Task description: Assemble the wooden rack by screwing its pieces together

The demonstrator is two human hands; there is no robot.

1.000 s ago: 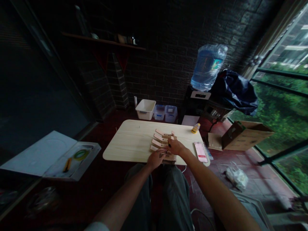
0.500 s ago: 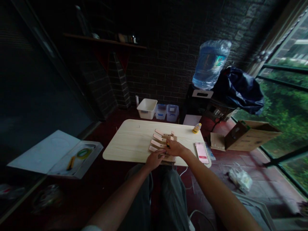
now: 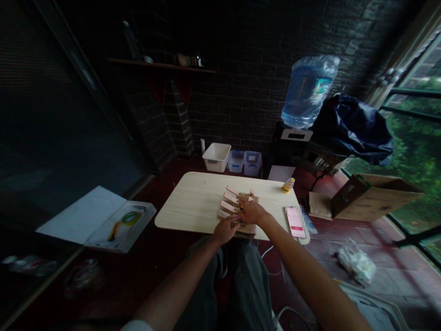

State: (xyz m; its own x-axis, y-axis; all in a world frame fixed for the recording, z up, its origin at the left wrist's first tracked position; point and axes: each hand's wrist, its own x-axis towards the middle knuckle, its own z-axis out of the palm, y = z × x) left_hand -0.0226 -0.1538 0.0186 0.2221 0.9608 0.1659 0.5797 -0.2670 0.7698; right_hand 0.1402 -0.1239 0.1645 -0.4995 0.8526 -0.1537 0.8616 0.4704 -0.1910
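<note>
A cardboard piece shaped like a hand, with several finger strips (image 3: 228,207), lies on the pale table (image 3: 186,202) with its strips pointing left. My right hand (image 3: 250,211) is closed over the middle of it, round something small, dark and yellow that is mostly hidden by the fingers. Low on the same cardboard, my left hand (image 3: 225,229) rests with its fingers bent against the near edge. What lies under the left fingertips cannot be made out.
A small yellow bottle (image 3: 288,185) and a phone (image 3: 295,222) are on the table's right side. An open white case (image 3: 138,230) stands left of the table, plastic bins (image 3: 217,157) behind it, a cardboard box (image 3: 368,197) to the right.
The whole view has shifted, so the table and room appear a little further right. Both hands remain at the cardboard piece with nearly the same pose.
</note>
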